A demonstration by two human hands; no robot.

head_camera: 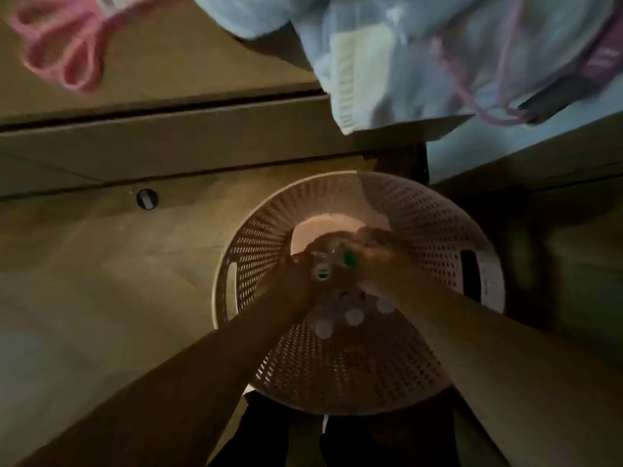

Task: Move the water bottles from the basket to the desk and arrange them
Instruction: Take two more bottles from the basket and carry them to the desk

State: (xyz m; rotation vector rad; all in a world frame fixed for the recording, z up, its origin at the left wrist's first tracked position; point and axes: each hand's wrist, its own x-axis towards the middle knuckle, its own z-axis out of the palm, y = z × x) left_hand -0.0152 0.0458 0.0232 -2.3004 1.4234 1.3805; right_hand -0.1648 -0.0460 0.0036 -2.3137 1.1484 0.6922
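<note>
A round pink perforated basket (421, 224) stands on the floor below me. Both my arms reach down into it. My left hand (296, 278) grips a bottle with a green-marked top (323, 272). My right hand (374, 261) grips another bottle with a green cap (349, 258) beside it. Three more bottles with white caps (354, 315) stand in the basket just nearer to me. The picture is dark and blurred, so the fingers show poorly.
The wooden desk (168, 129) with its front edge lies beyond the basket, with pink scissors (64, 52) on its far left. A light blue cloth bag (438, 55) hangs over its right part. A dark round fitting (147, 198) sits in the wooden floor at left.
</note>
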